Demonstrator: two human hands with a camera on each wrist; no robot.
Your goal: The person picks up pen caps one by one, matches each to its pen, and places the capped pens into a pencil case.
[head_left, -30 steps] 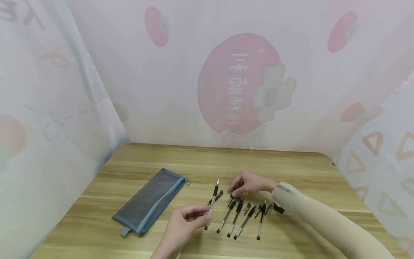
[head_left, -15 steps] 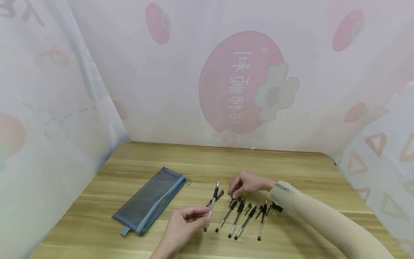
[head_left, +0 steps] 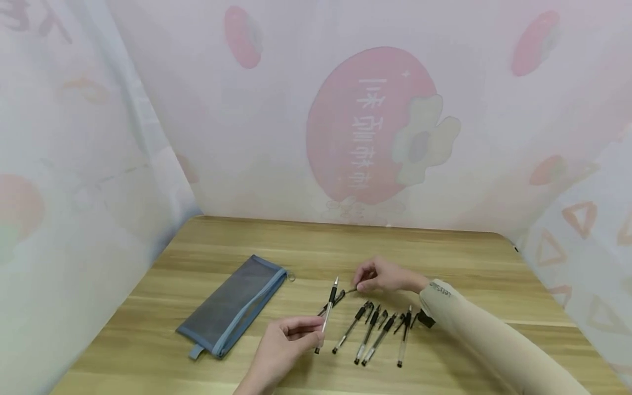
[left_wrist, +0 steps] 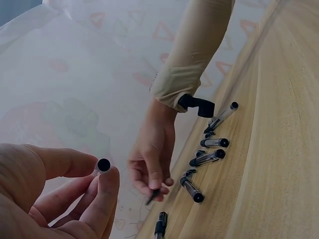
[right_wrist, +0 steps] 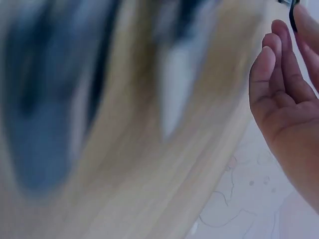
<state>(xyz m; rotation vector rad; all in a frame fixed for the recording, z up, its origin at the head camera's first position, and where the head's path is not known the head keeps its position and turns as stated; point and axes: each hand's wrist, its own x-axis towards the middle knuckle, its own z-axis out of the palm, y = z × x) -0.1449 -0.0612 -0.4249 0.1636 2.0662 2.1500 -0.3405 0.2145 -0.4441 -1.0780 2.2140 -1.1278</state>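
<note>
My left hand (head_left: pixel 288 343) pinches a gel pen (head_left: pixel 329 310) between thumb and fingers, its silver tip pointing up. In the left wrist view, the pen's dark end (left_wrist: pixel 103 165) faces the camera. Right of it, my right hand (head_left: pixel 382 275) pinches a small black pen cap (head_left: pixel 351 290), held apart from that pen; the left wrist view shows this cap (left_wrist: pixel 152 196) below the fingertips. Another black-gripped pen (head_left: pixel 338 298) lies partly hidden behind the held one. Several clear-barrelled gel pens (head_left: pixel 351 329) lie in a row on the table, with loose black caps (head_left: pixel 384 317) among their upper ends.
A grey mesh zip pouch (head_left: pixel 232 307) with blue edging lies at the left of the wooden table (head_left: pixel 419 249). Printed cloth (head_left: pixel 276 137) rises behind the table and along its sides. A black wrist mount (head_left: pixel 425 319) hangs under the right sleeve, near the rightmost pen.
My right hand has lifted slightly away from the row of pens, and the cap now lies sideways in its fingers. The left hand keeps its pen in nearly the same place.
</note>
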